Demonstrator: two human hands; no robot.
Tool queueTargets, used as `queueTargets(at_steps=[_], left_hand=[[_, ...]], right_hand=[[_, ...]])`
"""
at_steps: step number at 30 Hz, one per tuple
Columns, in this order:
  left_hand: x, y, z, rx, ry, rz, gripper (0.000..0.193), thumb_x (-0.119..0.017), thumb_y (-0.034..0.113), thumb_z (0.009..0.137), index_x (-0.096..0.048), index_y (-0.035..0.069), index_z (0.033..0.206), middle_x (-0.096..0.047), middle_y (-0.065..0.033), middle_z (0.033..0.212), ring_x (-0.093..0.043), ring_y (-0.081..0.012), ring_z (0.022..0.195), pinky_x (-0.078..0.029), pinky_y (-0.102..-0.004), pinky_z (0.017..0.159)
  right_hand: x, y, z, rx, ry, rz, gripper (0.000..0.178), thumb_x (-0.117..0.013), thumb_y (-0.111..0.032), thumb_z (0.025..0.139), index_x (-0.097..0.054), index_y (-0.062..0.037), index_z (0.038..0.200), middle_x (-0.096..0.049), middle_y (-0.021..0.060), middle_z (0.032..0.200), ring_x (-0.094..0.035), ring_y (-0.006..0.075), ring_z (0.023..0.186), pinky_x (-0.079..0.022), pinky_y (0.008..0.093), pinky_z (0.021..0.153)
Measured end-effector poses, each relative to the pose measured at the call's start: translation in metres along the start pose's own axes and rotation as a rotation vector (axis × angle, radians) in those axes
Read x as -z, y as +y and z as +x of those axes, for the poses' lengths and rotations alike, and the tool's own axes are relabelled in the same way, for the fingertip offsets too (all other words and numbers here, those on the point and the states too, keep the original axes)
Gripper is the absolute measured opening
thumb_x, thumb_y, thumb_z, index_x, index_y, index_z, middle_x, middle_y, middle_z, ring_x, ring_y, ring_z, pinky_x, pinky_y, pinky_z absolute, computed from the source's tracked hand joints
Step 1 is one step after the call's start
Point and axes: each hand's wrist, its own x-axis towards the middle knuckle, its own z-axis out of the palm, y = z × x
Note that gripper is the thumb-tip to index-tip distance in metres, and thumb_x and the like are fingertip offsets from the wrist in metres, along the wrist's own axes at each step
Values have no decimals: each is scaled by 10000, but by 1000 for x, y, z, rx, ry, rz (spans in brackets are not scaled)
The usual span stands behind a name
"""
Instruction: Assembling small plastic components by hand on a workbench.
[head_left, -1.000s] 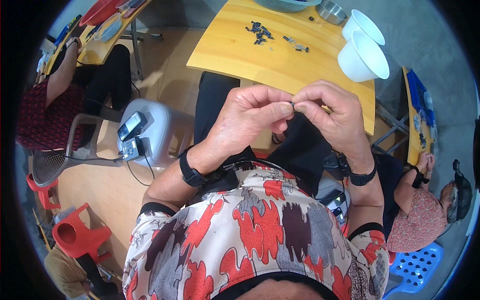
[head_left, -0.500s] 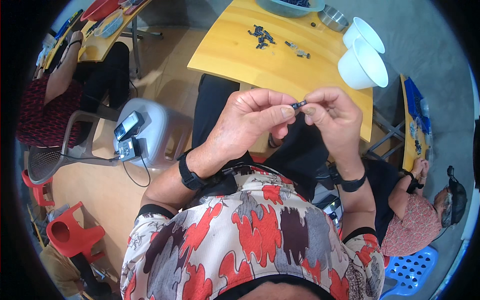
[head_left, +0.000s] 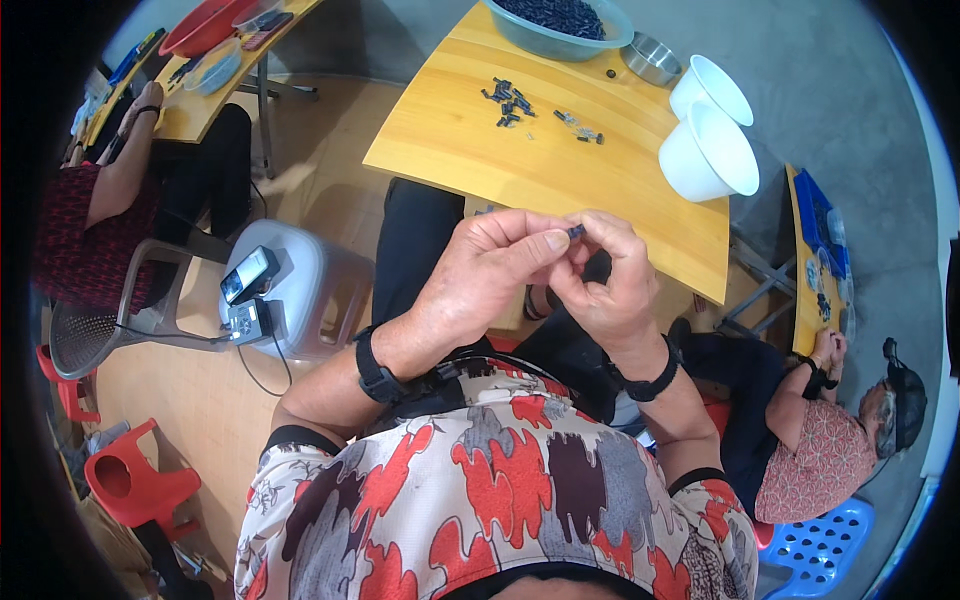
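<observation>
My left hand (head_left: 485, 268) pinches a small dark cylindrical part (head_left: 575, 231) between thumb and forefinger, above my lap and near the table's front edge. Against the same part press the curled fingers of my right hand (head_left: 612, 282), which hide most of it. Beyond my hands, on the yellow wooden table (head_left: 600, 185), lies a loose pile of small black parts (head_left: 510, 100). Right of that pile is a smaller group of black and clear pieces (head_left: 580, 128).
A blue-grey basin (head_left: 560, 42) full of dark parts stands at the table's far edge, beside a metal bowl (head_left: 652, 58). Two white tubs (head_left: 708, 150) sit at the right. A stool (head_left: 300, 290) with devices stands left; other people work at both sides.
Both hands have come lower and a little left. My right fingers have curled in closer around the part, which now shows less. The view has shifted slightly, revealing more of the basin.
</observation>
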Motion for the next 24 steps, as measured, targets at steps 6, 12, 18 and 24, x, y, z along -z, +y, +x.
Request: queueTargets(at_steps=[6, 12, 18, 24], left_hand=[[1, 1, 3, -32, -15, 107, 211, -547, 146, 903, -613, -22, 1012, -652, -99, 920, -626, -147, 850, -513, -276, 771], [3, 3, 2, -27, -70, 220, 226, -523, 155, 917, -612, -37, 997, -648, -89, 897, -617, -138, 832, -502, -262, 761], [-5, 2, 2, -74, -60, 333, 207, -495, 121, 925, -621, -39, 960, -644, -69, 847, -594, -108, 799, -479, -239, 737], [-8, -5, 3, -149, -27, 326, 203, -492, 104, 917, -629, -42, 882, -635, -44, 777, -557, -71, 716, -457, -216, 665]], right_hand=[[-3, 10, -3, 82, 52, -72, 395, -735, 11, 664, -531, 12, 1002, -625, 121, 836, -597, 168, 594, -499, 250, 535], [-1, 7, 0, 63, 52, -34, 328, -727, 0, 678, -548, 4, 952, -629, 115, 780, -589, 164, 557, -493, 252, 511], [0, 7, -2, 64, 50, -18, 302, -719, -5, 682, -550, -1, 932, -636, 109, 775, -590, 168, 559, -489, 247, 504], [-2, 9, 0, 117, 80, -73, 295, -737, -18, 656, -555, -2, 887, -636, 112, 756, -604, 174, 575, -490, 250, 510]])
